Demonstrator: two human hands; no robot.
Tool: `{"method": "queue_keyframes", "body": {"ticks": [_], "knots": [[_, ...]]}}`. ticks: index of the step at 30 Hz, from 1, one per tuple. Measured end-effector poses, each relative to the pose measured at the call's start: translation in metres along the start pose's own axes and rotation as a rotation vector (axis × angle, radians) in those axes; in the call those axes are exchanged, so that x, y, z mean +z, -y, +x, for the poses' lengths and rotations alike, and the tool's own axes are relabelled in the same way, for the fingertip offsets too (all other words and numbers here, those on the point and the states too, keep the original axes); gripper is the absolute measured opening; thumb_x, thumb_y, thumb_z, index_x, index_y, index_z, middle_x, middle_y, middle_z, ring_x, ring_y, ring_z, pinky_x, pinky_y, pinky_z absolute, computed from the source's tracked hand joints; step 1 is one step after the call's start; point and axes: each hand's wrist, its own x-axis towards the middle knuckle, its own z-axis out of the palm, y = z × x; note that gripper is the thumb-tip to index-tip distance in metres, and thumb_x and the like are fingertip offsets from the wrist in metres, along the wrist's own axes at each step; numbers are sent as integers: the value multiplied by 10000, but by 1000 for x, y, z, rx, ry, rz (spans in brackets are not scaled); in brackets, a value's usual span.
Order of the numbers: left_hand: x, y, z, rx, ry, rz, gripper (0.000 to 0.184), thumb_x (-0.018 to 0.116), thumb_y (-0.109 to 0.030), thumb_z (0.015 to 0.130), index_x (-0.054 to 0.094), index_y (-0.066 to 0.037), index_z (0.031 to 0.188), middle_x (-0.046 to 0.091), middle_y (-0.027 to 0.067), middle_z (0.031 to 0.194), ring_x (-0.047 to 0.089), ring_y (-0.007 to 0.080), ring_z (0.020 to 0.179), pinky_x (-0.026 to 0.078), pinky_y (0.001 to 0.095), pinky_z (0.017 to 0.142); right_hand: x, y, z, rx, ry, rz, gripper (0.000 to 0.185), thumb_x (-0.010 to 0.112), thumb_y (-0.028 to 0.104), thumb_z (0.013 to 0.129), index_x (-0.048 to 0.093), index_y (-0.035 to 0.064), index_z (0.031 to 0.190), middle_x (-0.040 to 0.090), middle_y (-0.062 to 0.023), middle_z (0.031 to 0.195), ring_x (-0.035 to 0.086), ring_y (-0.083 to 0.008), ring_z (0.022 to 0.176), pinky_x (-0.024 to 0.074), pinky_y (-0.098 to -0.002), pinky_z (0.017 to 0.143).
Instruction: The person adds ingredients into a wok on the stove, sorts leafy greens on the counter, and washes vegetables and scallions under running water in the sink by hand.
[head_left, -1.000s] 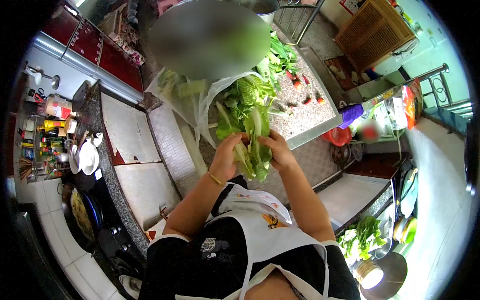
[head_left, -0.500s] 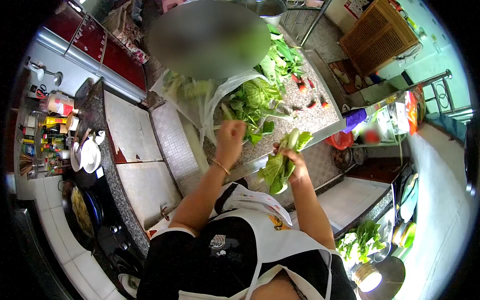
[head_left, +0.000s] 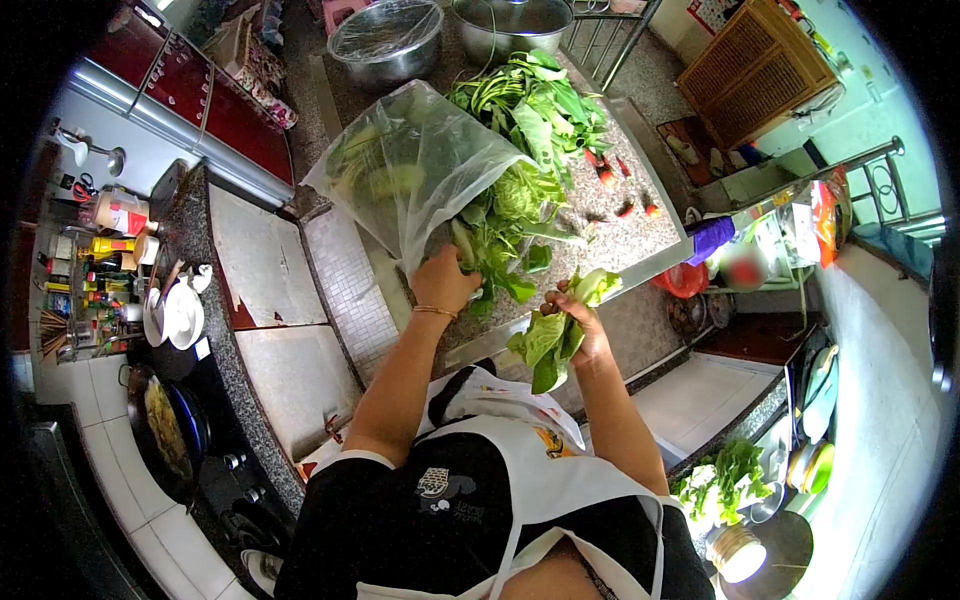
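Note:
My right hand (head_left: 585, 330) is closed round a head of leafy greens (head_left: 548, 348), with its pale stem end pointing up and its leaves hanging down. It is held in front of the table's near edge. My left hand (head_left: 447, 282) is at the near left of the table, fingers curled in against a heap of leafy greens (head_left: 500, 255). Its fingertips are partly hidden, so what they grip cannot be made out. A clear plastic bag (head_left: 415, 160) with more greens inside lies just beyond that hand.
On the speckled table (head_left: 640, 185) lie more long-stemmed greens (head_left: 550, 105) and several red peppers (head_left: 607, 177). Two metal basins (head_left: 388, 45) stand at its far end. To the left is a counter with a pan (head_left: 160, 425); other greens (head_left: 725, 480) lie at lower right.
My left hand has come down and slightly left, against the heap of greens beside the bag. The right hand stays nearly in place, its greens slightly turned. The blurred patch over the bag is gone.

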Motion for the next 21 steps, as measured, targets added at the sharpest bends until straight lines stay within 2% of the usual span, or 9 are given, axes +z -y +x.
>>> {"method": "queue_keyframes", "body": {"ticks": [1, 3, 6, 10, 12, 15, 18, 19, 21], "knots": [[6, 5, -3, 1, -2, 1, 452, 713, -312, 619, 558, -57, 958, 626, 153, 863, 614, 265, 812, 484, 401, 662, 3, 0, 0, 35, 30, -2, 348, 650, 53, 700, 477, 83, 1000, 577, -73, 850, 571, -220, 774, 482, -385, 727], [19, 14, -9, 166, -227, -220, 408, 694, -244, 630, 565, -67, 974, 629, 132, 883, 606, 274, 823, 465, 395, 707, 7, 2, 0, 92, 119, -14, 356, 651, 48, 709, 458, 69, 1008, 594, -124, 975, 581, -266, 845, 482, -405, 743], [20, 11, -26, 198, -329, -403, 395, 677, -179, 631, 566, -68, 994, 625, 100, 882, 582, 279, 828, 434, 372, 765, 23, 8, 0, 70, 162, -161, 354, 637, 44, 718, 444, 60, 1014, 580, -154, 1038, 576, -279, 904, 480, -407, 756], [10, -5, -50, 277, -490, -377, 373, 658, -100, 635, 570, -80, 997, 608, 83, 884, 544, 291, 851, 407, 369, 802, 48, 12, 5, 96, 161, -333, 320, 647, 75, 727, 511, -13, 1004, 607, -159, 974, 591, -236, 873, 499, -355, 731], [8, -9, -59, 637, -499, -138, 389, 645, -48, 628, 568, -78, 1008, 583, 92, 927, 514, 306, 871, 385, 397, 835, 56, 9, 10, 76, 116, -371, 308, 669, 60, 706, 547, -35, 972, 620, -132, 898, 599, -210, 817, 507, -318, 682], [0, -19, -73, 788, -415, -140, 387, 639, -37, 651, 550, -65, 1027, 561, 114, 955, 505, 317, 908, 402, 426, 816, 51, 8, 18, -64, -11, -587, 377, 705, 34, 655, 530, -13, 985, 592, -77, 834, 582, -189, 760, 494, -303, 645], [14, 5, -71, 640, -458, -432, 383, 606, -21, 710, 508, -60, 1079, 538, 143, 1026, 539, 318, 882, 437, 391, 768, 24, 21, 19, -141, -24, -511, 446, 714, 44, 633, 510, 21, 1029, 567, -55, 861, 552, -174, 775, 474, -300, 692], [20, 14, -67, 591, -468, -531, 382, 595, -16, 730, 494, -58, 1096, 530, 152, 1049, 551, 318, 873, 449, 379, 752, 38, 32, 6, -121, -17, -449, 556, 719, 42, 604, 468, 50, 1100, 543, -45, 893, 527, -169, 800, 448, -297, 746], [30, 28, -48, 477, -452, -288, 309, 587, -83, 765, 508, -59, 1062, 535, 168, 1022, 564, 304, 849, 482, 362, 695, 43, 45, -1, -254, 184, -348, 835, 727, 83, 601, 264, 46, 1294, 515, -103, 1007, 516, -227, 906, 451, -340, 804]]}}
